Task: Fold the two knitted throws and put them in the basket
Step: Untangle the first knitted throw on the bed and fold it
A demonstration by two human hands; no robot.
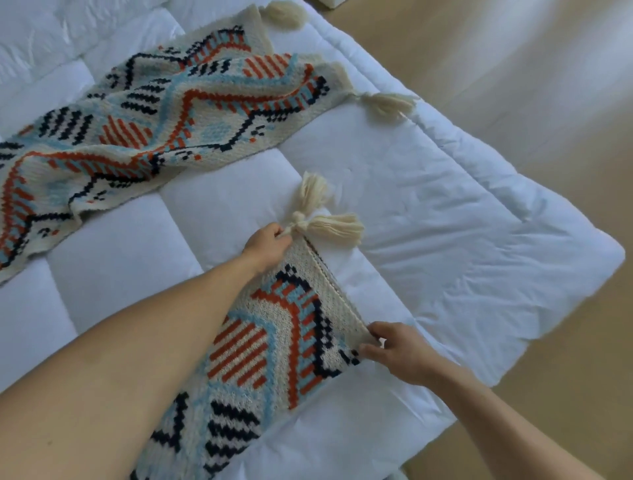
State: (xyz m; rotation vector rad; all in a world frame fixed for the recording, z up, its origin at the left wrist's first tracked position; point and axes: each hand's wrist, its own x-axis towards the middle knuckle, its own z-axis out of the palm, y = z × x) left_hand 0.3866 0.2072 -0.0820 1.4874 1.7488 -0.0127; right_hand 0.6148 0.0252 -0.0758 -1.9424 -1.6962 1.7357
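Two knitted throws with cream, orange, light-blue and navy patterns lie on a white quilt. The near throw [274, 346] is doubled over, its cream edge running between my hands. My left hand [267, 245] pinches the far corner by its cream tassels [325, 222]. My right hand [394, 349] pinches the near corner of the same edge. The second throw [144, 126] lies loosely spread at the upper left, a tassel [388, 102] at its right corner. No basket is in view.
The white quilt [445, 222] covers the bed, its corner jutting out at the right over a light wooden floor [513, 85]. A pale object [330, 2] shows at the top edge.
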